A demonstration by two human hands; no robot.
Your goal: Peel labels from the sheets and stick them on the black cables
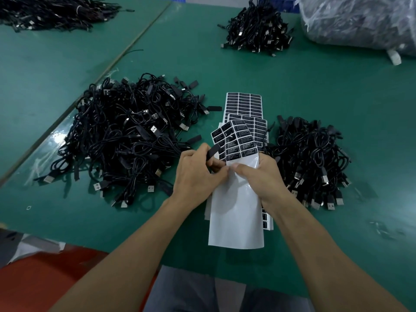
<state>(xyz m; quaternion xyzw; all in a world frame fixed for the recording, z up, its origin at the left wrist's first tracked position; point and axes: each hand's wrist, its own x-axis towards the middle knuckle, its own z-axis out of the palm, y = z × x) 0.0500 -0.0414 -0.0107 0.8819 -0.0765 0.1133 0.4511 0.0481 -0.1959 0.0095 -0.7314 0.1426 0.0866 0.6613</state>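
Observation:
My left hand (pixel 198 174) grips a black cable's slim controller block (pixel 212 153), which sticks up between thumb and fingers. My right hand (pixel 256 176) holds a white label sheet (pixel 236 212), its upper end still carrying rows of black labels (pixel 238 143). The fingertips of both hands meet at the sheet's left edge. More label sheets (pixel 244 104) lie under it on the green table (pixel 292 91). A large heap of black cables (pixel 126 134) lies to the left. A smaller heap (pixel 310 163) lies to the right.
Another cable pile (pixel 256 32) sits at the back, beside a clear plastic bag of cables (pixel 360 21) at the far right. A further pile (pixel 54 12) lies on the neighbouring table at top left. A red surface (pixel 45 280) is at the near left edge.

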